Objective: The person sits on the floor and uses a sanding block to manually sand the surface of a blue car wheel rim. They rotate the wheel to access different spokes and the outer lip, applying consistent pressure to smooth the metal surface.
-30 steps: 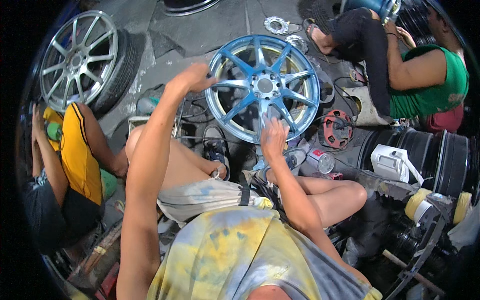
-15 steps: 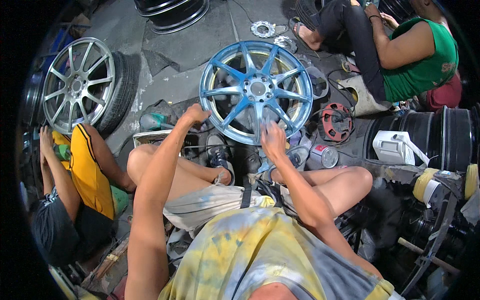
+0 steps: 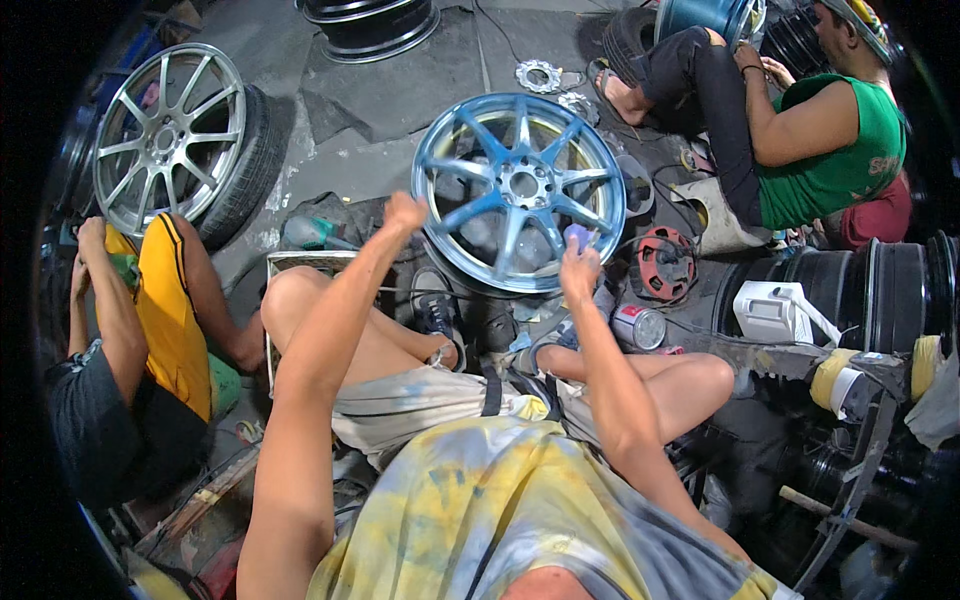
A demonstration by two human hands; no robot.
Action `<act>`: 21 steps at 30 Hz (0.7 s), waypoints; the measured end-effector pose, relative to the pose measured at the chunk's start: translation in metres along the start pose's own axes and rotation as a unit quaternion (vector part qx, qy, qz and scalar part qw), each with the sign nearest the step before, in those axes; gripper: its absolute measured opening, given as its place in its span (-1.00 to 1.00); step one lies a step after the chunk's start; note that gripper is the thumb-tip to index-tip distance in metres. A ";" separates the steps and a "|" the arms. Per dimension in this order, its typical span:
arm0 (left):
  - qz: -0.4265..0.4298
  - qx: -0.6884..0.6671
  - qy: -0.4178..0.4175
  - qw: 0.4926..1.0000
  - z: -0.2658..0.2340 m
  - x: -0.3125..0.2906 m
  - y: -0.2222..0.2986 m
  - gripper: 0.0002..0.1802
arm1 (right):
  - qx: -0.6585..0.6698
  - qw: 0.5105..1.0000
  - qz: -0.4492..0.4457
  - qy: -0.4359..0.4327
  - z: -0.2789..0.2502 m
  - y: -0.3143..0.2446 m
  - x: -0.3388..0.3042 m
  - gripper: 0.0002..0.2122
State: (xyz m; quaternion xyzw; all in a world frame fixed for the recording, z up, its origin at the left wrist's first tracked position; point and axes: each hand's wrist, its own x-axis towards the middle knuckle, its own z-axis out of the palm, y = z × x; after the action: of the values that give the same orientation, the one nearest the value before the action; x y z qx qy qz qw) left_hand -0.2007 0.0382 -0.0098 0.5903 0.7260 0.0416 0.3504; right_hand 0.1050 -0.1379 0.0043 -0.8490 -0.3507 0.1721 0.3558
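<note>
In front of me a blue multi-spoke wheel rim (image 3: 487,213) is tilted up with its face toward me; its paint looks patchy, with pale worn areas. My left hand (image 3: 405,212) is closed at the rim's left edge, its fingertips partly hidden. My right hand (image 3: 580,272) pinches a small purple pad (image 3: 578,237) over the rim's lower right edge, beside the end of a spoke.
At left, a silver wheel (image 3: 168,140) leans by a tyre, near a seated person in yellow shorts (image 3: 178,320). A person in a green top (image 3: 815,160) sits at right. Nearby are a red reel (image 3: 665,262), a can (image 3: 640,327) and a white box (image 3: 772,310).
My right hand has moved right from the lower middle of the rim to its lower right edge, and the purple pad now shows. The blue rim has shifted slightly in view.
</note>
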 end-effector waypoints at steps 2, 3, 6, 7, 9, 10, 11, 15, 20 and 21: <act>-0.015 -0.075 0.110 0.991 -0.026 0.015 0.001 -0.37 | 0.063 0.997 0.030 -0.039 0.013 -0.014 -0.034 -0.47; -0.004 -0.103 0.118 0.988 -0.036 0.020 0.004 -0.36 | 0.107 0.989 0.059 -0.088 0.027 -0.005 -0.045 -0.51; 0.105 -0.138 0.138 0.975 -0.061 0.031 0.018 -0.41 | 0.145 0.976 0.010 -0.160 0.030 -0.035 -0.083 -0.65; 0.141 -0.243 0.049 0.958 -0.067 0.020 0.039 -0.46 | 0.085 0.979 -0.166 -0.082 0.025 -0.044 -0.084 -0.74; 0.243 -0.291 -0.036 0.925 -0.092 -0.016 0.083 -0.56 | -0.080 0.948 -0.290 -0.105 0.004 -0.061 -0.091 -0.70; 0.308 -0.240 -0.030 0.920 -0.104 -0.039 0.096 -0.60 | -0.164 0.915 -0.350 -0.118 -0.004 -0.062 -0.095 -0.65; 0.346 -0.208 -0.011 0.915 -0.113 -0.066 0.111 -0.60 | -0.177 0.909 -0.354 -0.129 -0.004 -0.051 -0.095 -0.54; 0.425 -0.110 0.025 0.898 -0.148 -0.123 0.139 -0.58 | -0.172 0.882 -0.437 -0.049 0.019 -0.055 -0.049 -0.57; 0.424 -0.096 0.060 0.899 -0.151 -0.111 0.144 -0.58 | -0.178 0.899 -0.382 -0.120 0.034 -0.063 -0.030 -0.60; 0.420 -0.095 0.076 0.899 -0.156 -0.108 0.146 -0.58 | -0.156 0.896 -0.403 -0.105 0.026 -0.057 -0.043 -0.60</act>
State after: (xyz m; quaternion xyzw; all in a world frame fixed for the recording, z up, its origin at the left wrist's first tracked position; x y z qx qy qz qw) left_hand -0.1609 0.0414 0.2261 0.7992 0.4276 0.2985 0.2988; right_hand 0.0345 -0.1278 0.0294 -0.6565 -0.7206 0.0454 0.2182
